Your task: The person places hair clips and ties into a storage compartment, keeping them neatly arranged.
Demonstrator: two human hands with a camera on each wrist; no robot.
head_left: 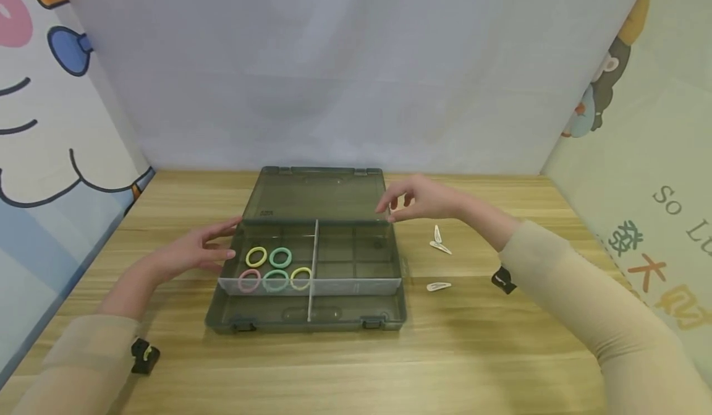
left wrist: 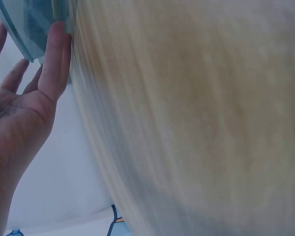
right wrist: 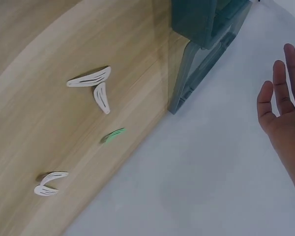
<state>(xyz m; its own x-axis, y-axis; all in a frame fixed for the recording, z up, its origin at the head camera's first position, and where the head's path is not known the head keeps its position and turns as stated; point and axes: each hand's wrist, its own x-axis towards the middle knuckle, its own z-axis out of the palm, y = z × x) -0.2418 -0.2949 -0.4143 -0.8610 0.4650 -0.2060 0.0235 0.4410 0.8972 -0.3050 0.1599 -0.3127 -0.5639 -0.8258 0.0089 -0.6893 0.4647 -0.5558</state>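
A dark translucent divided box (head_left: 334, 326) sits on the table, its lid (head_left: 317, 195) folded back behind it. Several hair ties (head_left: 280, 258), in yellow, green and pink, lie in the rear left compartment. My left hand (head_left: 191, 251) is at the box's left side, thumb by the rim; in the left wrist view its extended fingers (left wrist: 53, 64) reach the box's wall. Over the rear right corner, near the hinge line, hovers my right hand (head_left: 419, 198), with nothing visible between thumb and fingers. Its fingers (right wrist: 281, 88) look loosely extended in the right wrist view.
Right of the box, white snap hair clips (head_left: 439, 286) lie on the wooden table (head_left: 478, 341). The right wrist view also has a green clip (right wrist: 113, 135) and more white clips (right wrist: 48, 183). A pale curtain (head_left: 356, 93) hangs behind the table.
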